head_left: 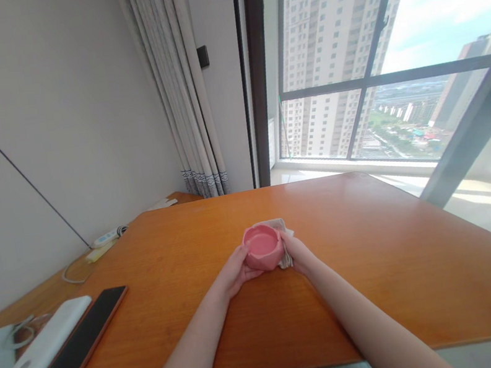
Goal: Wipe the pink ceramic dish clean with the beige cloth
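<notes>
While the left hand [236, 273] curls partly closed round the left side of the pink bowl [263, 247], thumb by its rim, the right hand [299, 254] is bent round the pale cloth [282, 226] at the bowl's right side, its fingertips mostly hidden. The bowl is between both hands, over the wooden table [359, 246]; whether its base touches the wood, I cannot tell. If the left fingers loosen, it could tip or slip, since smooth fabric probably weakens the right hold; bunched folds might also slide loose.
</notes>
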A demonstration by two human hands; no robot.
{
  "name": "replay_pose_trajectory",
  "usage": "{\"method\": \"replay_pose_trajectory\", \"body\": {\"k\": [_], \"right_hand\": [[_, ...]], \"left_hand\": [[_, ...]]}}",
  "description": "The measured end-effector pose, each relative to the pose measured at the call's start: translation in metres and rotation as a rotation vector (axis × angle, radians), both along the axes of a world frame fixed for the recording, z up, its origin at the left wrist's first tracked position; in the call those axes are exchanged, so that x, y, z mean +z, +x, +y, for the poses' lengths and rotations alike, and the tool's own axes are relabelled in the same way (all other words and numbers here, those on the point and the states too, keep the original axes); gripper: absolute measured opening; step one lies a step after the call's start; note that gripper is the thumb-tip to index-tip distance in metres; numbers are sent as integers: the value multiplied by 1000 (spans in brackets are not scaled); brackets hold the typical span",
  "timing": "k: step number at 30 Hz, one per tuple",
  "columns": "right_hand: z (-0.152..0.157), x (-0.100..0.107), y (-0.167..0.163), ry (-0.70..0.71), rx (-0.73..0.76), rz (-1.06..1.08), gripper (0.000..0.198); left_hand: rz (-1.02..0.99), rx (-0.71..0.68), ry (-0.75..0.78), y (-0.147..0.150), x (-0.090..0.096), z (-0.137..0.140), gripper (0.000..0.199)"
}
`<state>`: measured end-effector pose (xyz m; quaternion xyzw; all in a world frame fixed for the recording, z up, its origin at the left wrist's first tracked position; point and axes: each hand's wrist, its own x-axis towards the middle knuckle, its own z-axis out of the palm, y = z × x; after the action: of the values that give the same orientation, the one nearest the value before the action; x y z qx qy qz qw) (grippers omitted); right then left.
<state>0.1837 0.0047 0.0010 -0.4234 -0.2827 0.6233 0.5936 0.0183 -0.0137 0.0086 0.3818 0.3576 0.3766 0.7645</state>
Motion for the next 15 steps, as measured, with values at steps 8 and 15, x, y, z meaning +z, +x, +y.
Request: {"method": "replay_pose_trajectory", "body": {"k": [8, 15], "right_hand": [[-6, 5, -13, -22, -76, 108, 20], [5, -11, 0, -5, -55, 32, 6]], "left_hand": [[-118, 127, 79, 7, -1, 2, 40], [166, 11, -20, -3, 4, 5, 62]]}}
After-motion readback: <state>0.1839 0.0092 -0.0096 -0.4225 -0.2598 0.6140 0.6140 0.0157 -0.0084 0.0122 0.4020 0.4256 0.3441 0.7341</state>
